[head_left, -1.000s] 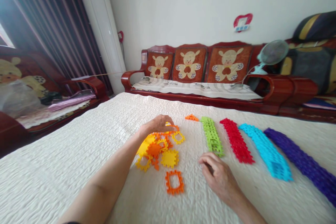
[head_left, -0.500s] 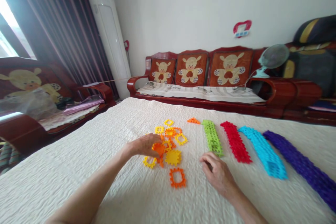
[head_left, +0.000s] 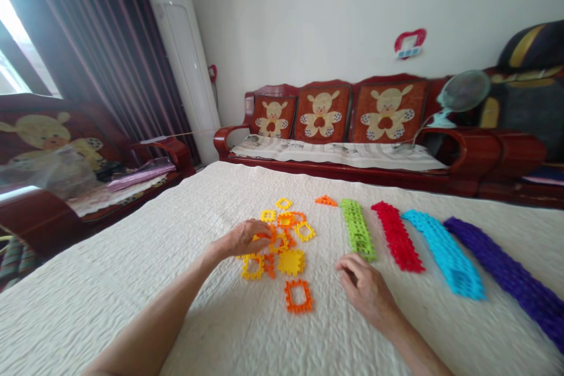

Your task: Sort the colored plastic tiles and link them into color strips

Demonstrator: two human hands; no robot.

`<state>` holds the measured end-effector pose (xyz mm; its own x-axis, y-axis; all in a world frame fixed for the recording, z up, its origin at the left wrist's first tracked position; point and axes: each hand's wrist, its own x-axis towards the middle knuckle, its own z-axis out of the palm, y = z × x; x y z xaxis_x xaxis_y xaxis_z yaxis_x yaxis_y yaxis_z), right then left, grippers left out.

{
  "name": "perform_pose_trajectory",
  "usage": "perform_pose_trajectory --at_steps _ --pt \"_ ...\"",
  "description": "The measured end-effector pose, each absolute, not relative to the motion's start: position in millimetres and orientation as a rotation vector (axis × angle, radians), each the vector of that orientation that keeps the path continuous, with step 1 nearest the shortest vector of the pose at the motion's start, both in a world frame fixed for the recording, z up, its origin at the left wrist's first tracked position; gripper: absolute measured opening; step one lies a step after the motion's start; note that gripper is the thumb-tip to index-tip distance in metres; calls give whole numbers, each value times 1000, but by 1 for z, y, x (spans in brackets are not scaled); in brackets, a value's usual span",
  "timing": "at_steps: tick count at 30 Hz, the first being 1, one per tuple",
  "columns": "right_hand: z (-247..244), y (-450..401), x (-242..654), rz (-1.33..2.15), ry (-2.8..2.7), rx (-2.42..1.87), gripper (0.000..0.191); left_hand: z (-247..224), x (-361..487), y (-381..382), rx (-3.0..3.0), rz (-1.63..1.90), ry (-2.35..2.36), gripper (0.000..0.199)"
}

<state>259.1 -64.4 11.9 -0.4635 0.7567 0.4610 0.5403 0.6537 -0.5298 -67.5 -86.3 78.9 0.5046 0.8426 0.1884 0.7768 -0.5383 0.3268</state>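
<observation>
My left hand [head_left: 247, 237] is over the left side of a loose pile of yellow and orange toothed pieces, its fingers closed on an orange piece [head_left: 263, 235]. Below it lie a yellow frame [head_left: 252, 267] and a solid yellow square [head_left: 291, 262]. Nearer to me is an orange frame [head_left: 298, 296], apart from the pile. My right hand [head_left: 363, 282] rests on the cloth with curled fingers, close to the near end of the green strip [head_left: 356, 229]; whatever is inside its fingers is hidden.
Red [head_left: 399, 238], light blue [head_left: 447, 255] and purple [head_left: 506, 276] strips lie to the right on the white quilted cloth [head_left: 211, 329]. A small orange piece [head_left: 326, 201] is beyond the green strip. A wooden sofa [head_left: 335, 169] stands behind.
My left hand has lifted the orange piece from the pile and drawn slightly back, uncovering more of the yellow frame. My right hand has barely moved.
</observation>
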Motion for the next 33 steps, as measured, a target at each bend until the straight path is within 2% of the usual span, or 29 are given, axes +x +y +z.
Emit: perform_pose_trajectory --at_steps 5,10,20,28,33 --pt "12 -64 258 404 -2186 -1001 16 88 -67 -90 2570 443 1419 27" --pt "12 -64 259 425 -2190 -1012 15 98 -54 -104 2560 245 1567 20" --pt "9 -64 259 456 -2178 -1008 15 80 -35 -117 2603 -112 1555 29" --pt "11 -67 258 453 -2149 -1031 16 84 -45 -107 2422 174 1430 33" --pt "11 -68 256 445 -2150 -1043 17 97 -46 -101 2176 449 1388 27"
